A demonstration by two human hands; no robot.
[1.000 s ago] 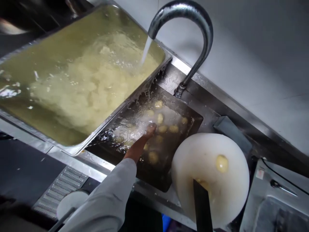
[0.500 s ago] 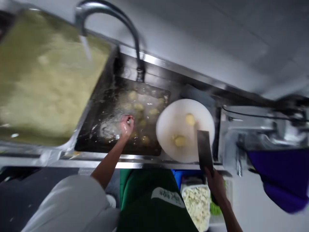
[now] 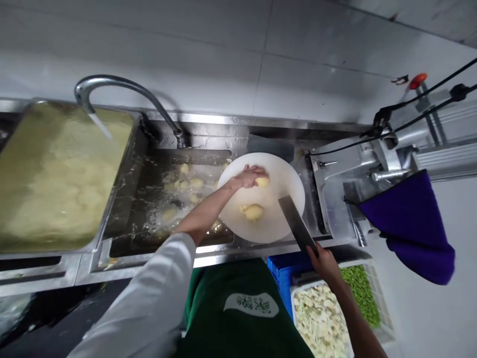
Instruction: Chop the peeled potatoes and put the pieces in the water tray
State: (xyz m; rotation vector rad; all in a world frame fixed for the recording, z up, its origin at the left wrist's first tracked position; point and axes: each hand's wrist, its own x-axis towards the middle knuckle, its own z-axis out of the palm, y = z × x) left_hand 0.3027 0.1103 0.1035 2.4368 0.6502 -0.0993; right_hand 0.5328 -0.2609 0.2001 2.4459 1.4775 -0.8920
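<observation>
A peeled yellow potato (image 3: 263,182) lies on the round white cutting board (image 3: 231,214), and my left hand (image 3: 250,176) is over it. My fingers reach along its far side and the thumb is near its left end, closed on it. Nearer to me on the board rests another peeled potato (image 3: 254,212) with a knobby left end. My right hand (image 3: 322,259) grips the handle of a cleaver (image 3: 296,221). The wide blade slants over the board's right front rim, apart from both potatoes.
Several peeled potatoes (image 3: 196,183) sit in the water-filled sink (image 3: 126,211) left of the board. A faucet (image 3: 122,82) runs into a large metal tub (image 3: 106,219) of yellowish contents. Low on the right are a bin of pale chopped pieces (image 3: 320,318) and chopped greens (image 3: 359,293). A purple cloth (image 3: 413,223) hangs farther right.
My left hand has left the sink water and come right onto the far potato. The cleaver stays in my right hand, its blade now tilted more to the left. The view has shifted.
</observation>
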